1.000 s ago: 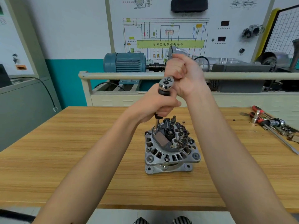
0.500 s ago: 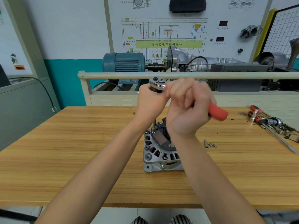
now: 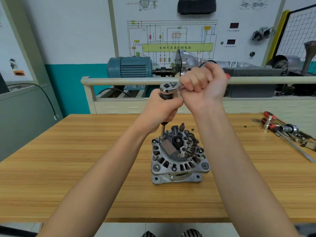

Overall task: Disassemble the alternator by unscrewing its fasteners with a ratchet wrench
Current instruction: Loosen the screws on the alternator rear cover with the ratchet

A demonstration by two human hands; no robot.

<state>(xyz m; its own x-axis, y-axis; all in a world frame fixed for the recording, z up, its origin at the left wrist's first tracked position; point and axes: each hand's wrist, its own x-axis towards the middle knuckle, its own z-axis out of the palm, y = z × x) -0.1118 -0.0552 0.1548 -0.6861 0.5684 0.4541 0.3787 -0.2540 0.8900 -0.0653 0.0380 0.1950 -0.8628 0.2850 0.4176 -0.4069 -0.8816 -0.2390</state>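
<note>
Alternator beside tools (table's right)

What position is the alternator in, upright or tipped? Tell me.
Upright. The alternator sits flat on the table on its base, rear face up, with the extension coming down onto its top edge.

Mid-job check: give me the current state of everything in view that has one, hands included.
Alternator: upright on the table, rear cover off, internals exposed.
Ratchet: head up, extension running down to a fastener at the alternator's top left.
Left hand: grips the black shaft under the ratchet head.
Right hand: fist round the ratchet's red handle.
Spare tools: lying loose at the table's right edge.
</note>
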